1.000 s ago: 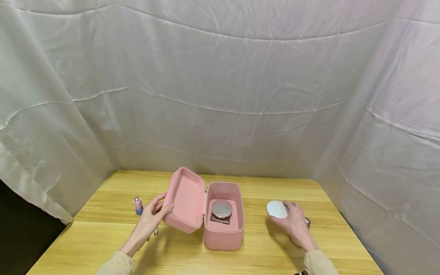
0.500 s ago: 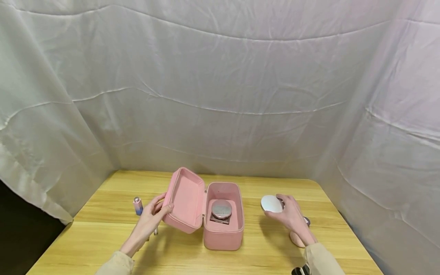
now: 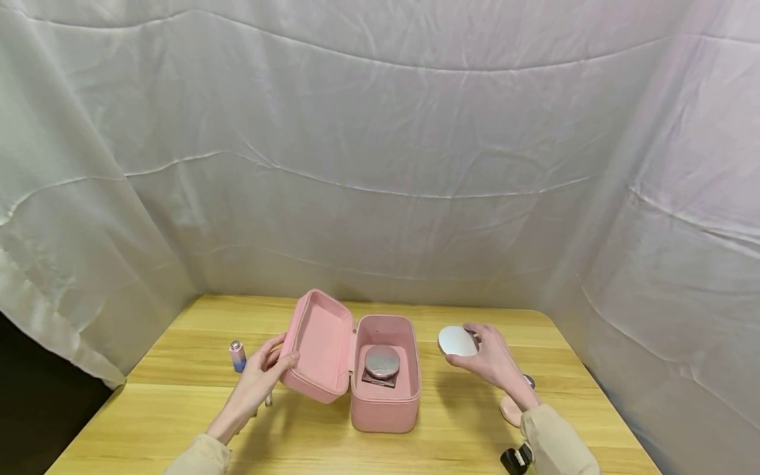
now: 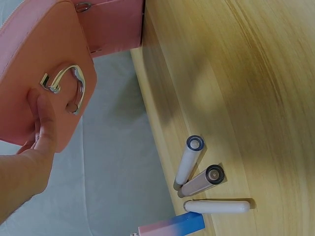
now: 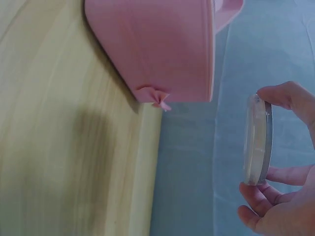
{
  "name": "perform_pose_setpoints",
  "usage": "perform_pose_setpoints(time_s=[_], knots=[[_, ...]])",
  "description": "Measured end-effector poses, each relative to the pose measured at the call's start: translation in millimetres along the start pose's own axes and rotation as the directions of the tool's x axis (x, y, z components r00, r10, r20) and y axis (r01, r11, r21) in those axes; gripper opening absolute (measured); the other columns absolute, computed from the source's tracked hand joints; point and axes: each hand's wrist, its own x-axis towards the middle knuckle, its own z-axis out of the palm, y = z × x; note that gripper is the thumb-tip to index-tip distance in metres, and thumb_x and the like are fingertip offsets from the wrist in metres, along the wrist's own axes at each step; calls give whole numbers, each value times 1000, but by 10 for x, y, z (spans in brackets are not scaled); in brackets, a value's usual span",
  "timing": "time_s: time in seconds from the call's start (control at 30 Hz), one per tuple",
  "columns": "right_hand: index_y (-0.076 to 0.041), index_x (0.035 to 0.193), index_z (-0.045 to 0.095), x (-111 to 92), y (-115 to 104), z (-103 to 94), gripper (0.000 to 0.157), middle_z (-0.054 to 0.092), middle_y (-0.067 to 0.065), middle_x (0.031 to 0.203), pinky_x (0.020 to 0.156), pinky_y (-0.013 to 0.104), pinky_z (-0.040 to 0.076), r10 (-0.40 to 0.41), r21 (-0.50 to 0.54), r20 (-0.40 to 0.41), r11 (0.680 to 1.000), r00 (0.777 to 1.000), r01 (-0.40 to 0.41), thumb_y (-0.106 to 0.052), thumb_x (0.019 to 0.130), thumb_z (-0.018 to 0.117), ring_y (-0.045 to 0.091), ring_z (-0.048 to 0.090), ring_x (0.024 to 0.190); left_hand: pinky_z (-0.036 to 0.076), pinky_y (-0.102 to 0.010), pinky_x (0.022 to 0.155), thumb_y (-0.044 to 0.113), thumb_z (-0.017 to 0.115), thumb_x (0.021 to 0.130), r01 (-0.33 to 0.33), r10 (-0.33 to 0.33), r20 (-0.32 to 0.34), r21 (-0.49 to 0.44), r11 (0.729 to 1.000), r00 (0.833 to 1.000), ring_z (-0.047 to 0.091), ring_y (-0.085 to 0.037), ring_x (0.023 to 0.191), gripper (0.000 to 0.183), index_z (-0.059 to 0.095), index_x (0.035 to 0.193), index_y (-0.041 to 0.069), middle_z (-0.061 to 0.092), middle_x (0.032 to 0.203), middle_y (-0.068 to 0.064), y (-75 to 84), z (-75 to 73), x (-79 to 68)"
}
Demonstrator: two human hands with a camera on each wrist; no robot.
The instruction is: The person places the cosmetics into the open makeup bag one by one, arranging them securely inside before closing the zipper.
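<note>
A pink cosmetic case (image 3: 384, 415) stands on the table with its lid (image 3: 322, 343) swung out to the left. My left hand (image 3: 261, 371) grips the lid's outer edge, thumb on the inner side; in the left wrist view its fingers lie beside the lid's handle (image 4: 81, 88). My right hand (image 3: 495, 359) pinches a round compact (image 3: 458, 341) by its rim, raised over the table to the right of the case. Seen edge-on in the right wrist view, this compact (image 5: 258, 140) has a clear side and a silvery face. Inside the case, another round compact (image 3: 382, 361) sits on a dark flat palette (image 3: 380, 380).
A pink-and-blue tube (image 3: 238, 356) stands left of the lid. Near it are a white tube (image 4: 188, 162), a brownish tube (image 4: 203, 181) and a white stick (image 4: 216, 207). Under the right arm lie a pale pink pad (image 3: 510, 410) and a black object (image 3: 515, 460). Grey cloth (image 3: 380, 251) hangs behind.
My right hand has lifted the round compact and carried it left toward the case, uncovering more of the pink pad and the black object. The left hand stays on the lid.
</note>
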Motion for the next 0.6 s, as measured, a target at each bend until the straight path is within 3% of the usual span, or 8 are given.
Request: perform_pose_setpoints(time_s=[0.27, 0.6], knots=[[7, 126, 63, 79, -184, 7, 73, 63, 25, 116, 80, 43, 57, -51, 6, 34, 999, 998, 50, -30, 69, 90, 38, 65, 104, 46, -48, 112, 29, 57, 102, 1, -1, 3, -1, 1000, 1000, 59, -35, 130, 63, 32, 155, 6, 53, 148, -24, 8, -5, 0], [5, 124, 65, 234, -352, 97, 72, 66, 18, 114, 81, 40, 55, -144, 25, 75, 989, 987, 143, -30, 67, 92, 32, 65, 102, 48, -25, 102, 28, 58, 102, 1, -1, -3, -1, 1000, 1000, 61, -34, 128, 61, 34, 154, 6, 52, 148, -24, 7, -5, 8]])
